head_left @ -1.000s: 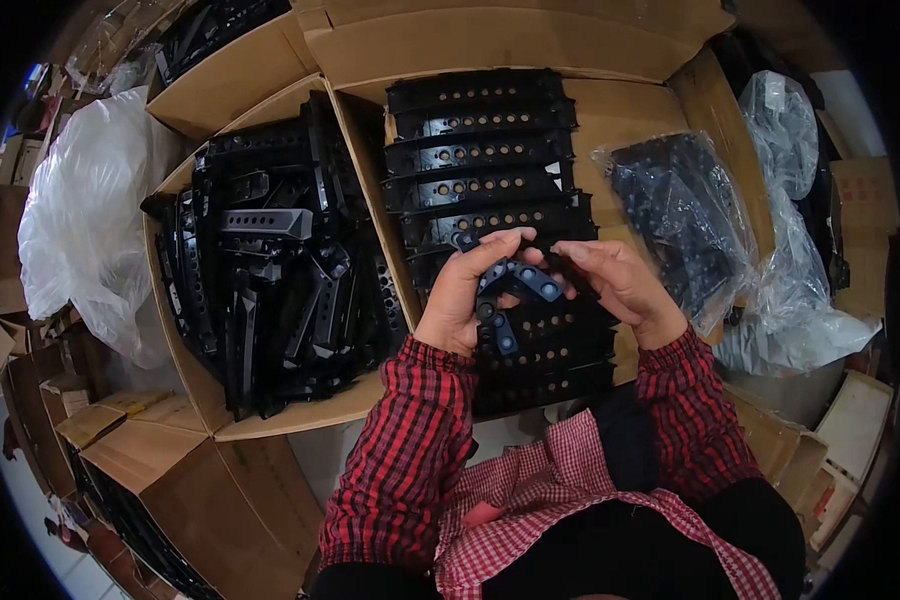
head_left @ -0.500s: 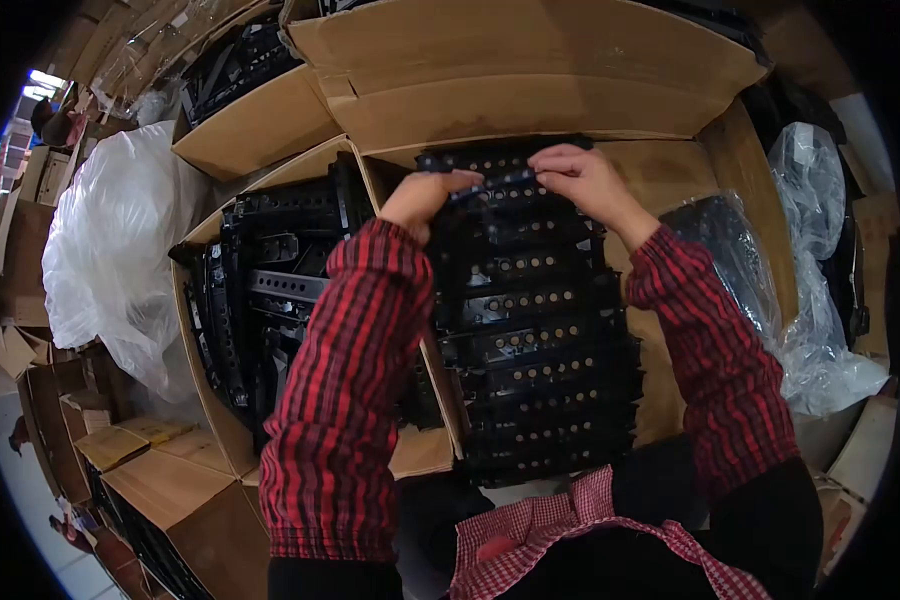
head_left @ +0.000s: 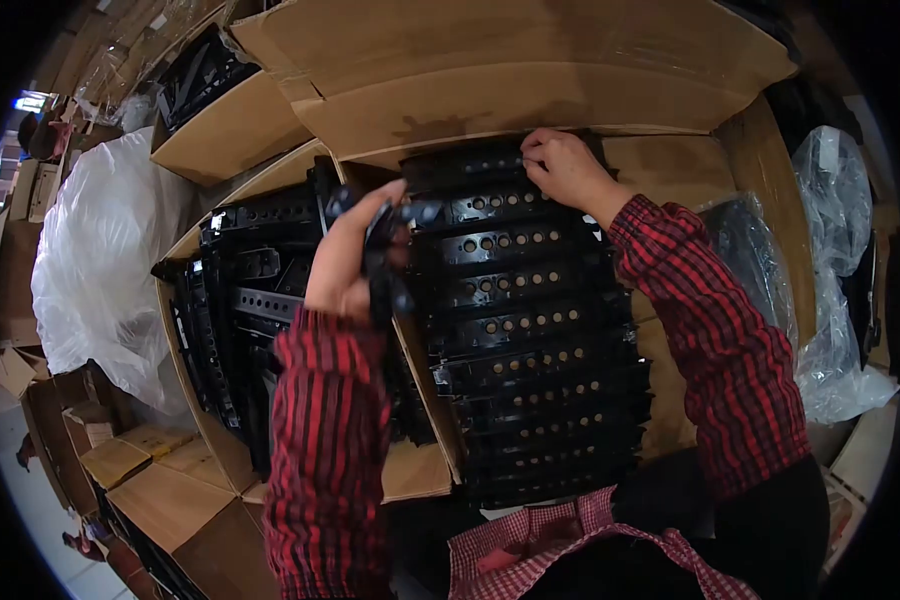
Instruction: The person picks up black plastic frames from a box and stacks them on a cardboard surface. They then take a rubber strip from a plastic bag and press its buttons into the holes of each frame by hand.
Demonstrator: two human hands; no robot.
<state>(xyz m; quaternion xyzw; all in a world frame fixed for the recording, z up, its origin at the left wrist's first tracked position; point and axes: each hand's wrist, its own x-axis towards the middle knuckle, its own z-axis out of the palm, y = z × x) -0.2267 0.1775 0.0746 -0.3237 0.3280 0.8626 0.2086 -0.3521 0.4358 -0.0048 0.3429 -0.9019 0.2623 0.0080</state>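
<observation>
My left hand (head_left: 342,250) is closed around a bunch of small black parts (head_left: 378,275) with shiny round spots, smeared by motion. It is above the divider between two boxes. At the far end of the right box, the fingers of my right hand (head_left: 575,175) are pinched at the end of a black bracket (head_left: 485,166) with a line of holes. Toward me from it, several more black perforated brackets (head_left: 515,283) lie in overlapping rows, round holes facing up.
Left of the divider, a cardboard box (head_left: 205,400) holds jumbled black metal parts (head_left: 270,300). White plastic wrap (head_left: 105,260) bulges at the far left. Clear plastic (head_left: 825,300) hangs at right. A tall cardboard flap (head_left: 510,65) rises behind the brackets.
My left hand has swung left and toward me, away from my right hand, carrying black parts. My right hand stays near the far bracket. The view has shifted slightly.
</observation>
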